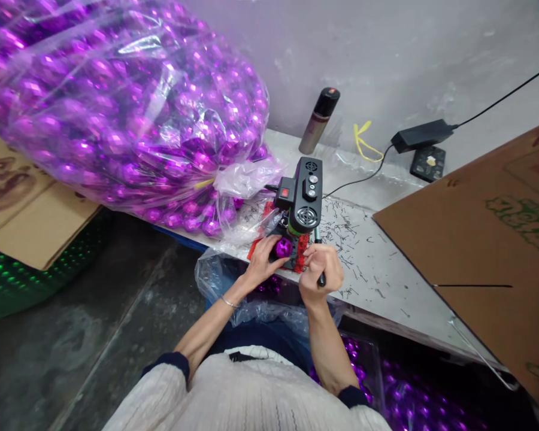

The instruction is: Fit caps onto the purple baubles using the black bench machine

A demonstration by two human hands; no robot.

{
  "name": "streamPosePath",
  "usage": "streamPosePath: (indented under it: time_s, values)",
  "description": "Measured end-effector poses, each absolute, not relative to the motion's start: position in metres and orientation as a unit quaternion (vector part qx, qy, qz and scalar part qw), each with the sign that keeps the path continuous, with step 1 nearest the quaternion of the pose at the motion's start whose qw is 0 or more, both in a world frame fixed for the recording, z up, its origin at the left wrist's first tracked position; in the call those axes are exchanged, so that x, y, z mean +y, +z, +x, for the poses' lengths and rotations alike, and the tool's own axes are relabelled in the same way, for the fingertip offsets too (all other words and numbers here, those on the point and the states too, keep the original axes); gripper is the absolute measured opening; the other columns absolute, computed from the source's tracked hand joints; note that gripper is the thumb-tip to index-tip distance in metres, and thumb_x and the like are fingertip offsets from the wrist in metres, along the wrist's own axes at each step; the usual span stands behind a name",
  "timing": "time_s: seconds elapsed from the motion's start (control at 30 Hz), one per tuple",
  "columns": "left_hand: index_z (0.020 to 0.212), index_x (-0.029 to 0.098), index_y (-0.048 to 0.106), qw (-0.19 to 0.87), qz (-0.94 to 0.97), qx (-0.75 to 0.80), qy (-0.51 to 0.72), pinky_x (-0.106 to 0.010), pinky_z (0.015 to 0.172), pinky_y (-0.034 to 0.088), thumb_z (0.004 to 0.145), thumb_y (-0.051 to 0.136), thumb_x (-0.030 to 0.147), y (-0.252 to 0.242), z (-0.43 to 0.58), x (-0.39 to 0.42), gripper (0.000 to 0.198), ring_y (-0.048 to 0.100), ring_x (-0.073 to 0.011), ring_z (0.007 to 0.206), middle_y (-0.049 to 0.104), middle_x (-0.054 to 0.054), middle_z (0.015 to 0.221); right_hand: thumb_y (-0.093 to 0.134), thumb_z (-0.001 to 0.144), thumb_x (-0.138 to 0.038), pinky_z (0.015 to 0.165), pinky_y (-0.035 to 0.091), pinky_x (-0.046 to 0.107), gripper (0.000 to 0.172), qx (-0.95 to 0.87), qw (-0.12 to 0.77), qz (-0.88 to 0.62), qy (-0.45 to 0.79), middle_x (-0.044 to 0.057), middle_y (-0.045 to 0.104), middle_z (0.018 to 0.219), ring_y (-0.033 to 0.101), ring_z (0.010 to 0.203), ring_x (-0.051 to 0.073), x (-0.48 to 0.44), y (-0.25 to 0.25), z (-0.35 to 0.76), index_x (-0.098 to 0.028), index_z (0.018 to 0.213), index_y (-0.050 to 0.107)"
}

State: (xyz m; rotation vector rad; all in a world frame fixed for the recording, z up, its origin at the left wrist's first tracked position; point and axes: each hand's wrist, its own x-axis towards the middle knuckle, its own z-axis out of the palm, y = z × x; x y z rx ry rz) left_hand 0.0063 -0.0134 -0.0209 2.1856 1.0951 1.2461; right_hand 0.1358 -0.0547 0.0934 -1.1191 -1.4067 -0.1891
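My left hand [264,261] has its thumb and fingers curled round a shiny purple ball [283,247] at the table's front edge. The ball sits at the base of a small black machine [308,194] with two round vents, knobs and a red switch. My right hand [321,267] is closed around a lever handle [322,279] on the machine's right side; its black end pokes out below the fist. Red material [302,251] lies under the machine. My left fingers partly cover the ball.
A huge clear bag of purple balls [161,114] fills the left. Behind the machine stand a spray can [318,120], yellow tie [363,146] and black power adapter [422,135]. Small dark scraps [345,239] litter the white table [386,281]. A cardboard box [489,239] blocks the right.
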Motion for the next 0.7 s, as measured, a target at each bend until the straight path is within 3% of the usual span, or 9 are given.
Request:
streamPosePath:
  time_s: [0.1,0.23,0.37,0.43,0.53,0.6,0.7]
  values:
    - [0.144,0.02,0.047,0.146,0.815,0.35,0.437,-0.052,0.11,0.051,0.097,0.065,0.035,-0.035,-0.012,-0.044,0.053,0.063,-0.0287,0.131,0.065,-0.018,0.137,0.047,0.097,-0.012,0.063,0.044,0.029,0.025,-0.62,0.614,-0.485,-0.069,-0.001,0.059,0.07,0.059,0.067,0.014,-0.057,0.105,0.137,-0.023,0.075,0.051]
    - [0.139,0.02,0.051,0.095,0.861,0.267,0.422,-0.046,0.101,0.057,0.099,0.058,0.027,-0.06,-0.03,-0.083,0.042,0.066,-0.0249,0.124,0.068,-0.016,0.13,0.047,0.096,-0.01,0.063,0.045,0.028,0.024,-0.629,0.615,-0.471,-0.068,-0.001,0.059,0.07,0.06,0.067,0.013,-0.059,0.098,0.138,-0.023,0.076,0.051]
    - [0.133,0.019,0.058,0.1,0.885,0.285,0.353,-0.046,0.1,0.057,0.092,0.07,0.047,-0.057,-0.03,-0.09,0.051,0.066,-0.0293,0.122,0.069,-0.018,0.129,0.048,0.095,-0.01,0.062,0.046,0.029,0.023,-0.637,0.61,-0.465,-0.074,-0.001,0.06,0.07,0.061,0.068,0.014,-0.059,0.09,0.138,-0.023,0.076,0.052]
    - [0.134,0.018,0.059,0.091,0.876,0.298,0.368,-0.043,0.099,0.057,0.094,0.067,0.049,-0.04,-0.027,-0.073,0.052,0.066,-0.0288,0.122,0.071,-0.017,0.127,0.048,0.094,-0.009,0.062,0.047,0.029,0.023,-0.64,0.609,-0.463,-0.075,-0.001,0.06,0.07,0.062,0.068,0.015,-0.059,0.09,0.139,-0.023,0.076,0.053]
    - [0.138,0.02,0.058,0.056,0.826,0.395,0.398,-0.044,0.105,0.053,0.101,0.053,0.025,-0.008,-0.031,-0.018,0.038,0.064,-0.0271,0.127,0.069,-0.016,0.132,0.048,0.093,-0.008,0.062,0.047,0.029,0.024,-0.636,0.614,-0.46,-0.078,-0.002,0.059,0.069,0.062,0.067,0.015,-0.058,0.092,0.138,-0.023,0.075,0.052]
    - [0.135,0.019,0.062,0.046,0.799,0.475,0.367,-0.05,0.111,0.048,0.095,0.048,0.012,0.01,-0.04,0.031,0.043,0.06,-0.0301,0.133,0.068,-0.017,0.135,0.048,0.093,-0.008,0.062,0.047,0.029,0.025,-0.633,0.618,-0.46,-0.081,-0.002,0.059,0.068,0.062,0.067,0.015,-0.058,0.093,0.137,-0.023,0.073,0.052]
    - [0.121,0.012,0.069,0.084,0.773,0.544,0.316,-0.059,0.113,0.043,0.085,0.049,0.005,0.024,-0.056,0.101,0.042,0.061,-0.0373,0.129,0.071,-0.023,0.124,0.047,0.093,-0.007,0.062,0.046,0.029,0.026,-0.637,0.615,-0.457,-0.086,-0.002,0.059,0.067,0.061,0.065,0.015,-0.057,0.095,0.136,-0.023,0.072,0.052]
